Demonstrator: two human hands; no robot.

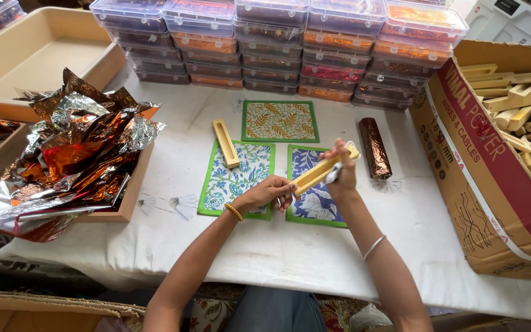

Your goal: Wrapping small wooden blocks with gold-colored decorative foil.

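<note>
Wooden bar (314, 175), pale and slim, hangs tilted above the blue printed mat (318, 197) at the desk's (278, 246) centre. It looks stiff, light and smooth, best gripped near both ends. The right hand (342, 169) curls closed round its upper end at 2 o'clock; the left hand (271, 192) pinches the lower end at 8 o'clock. A foil-wrapped bar (375, 147) lies toward 3 o'clock.
</note>
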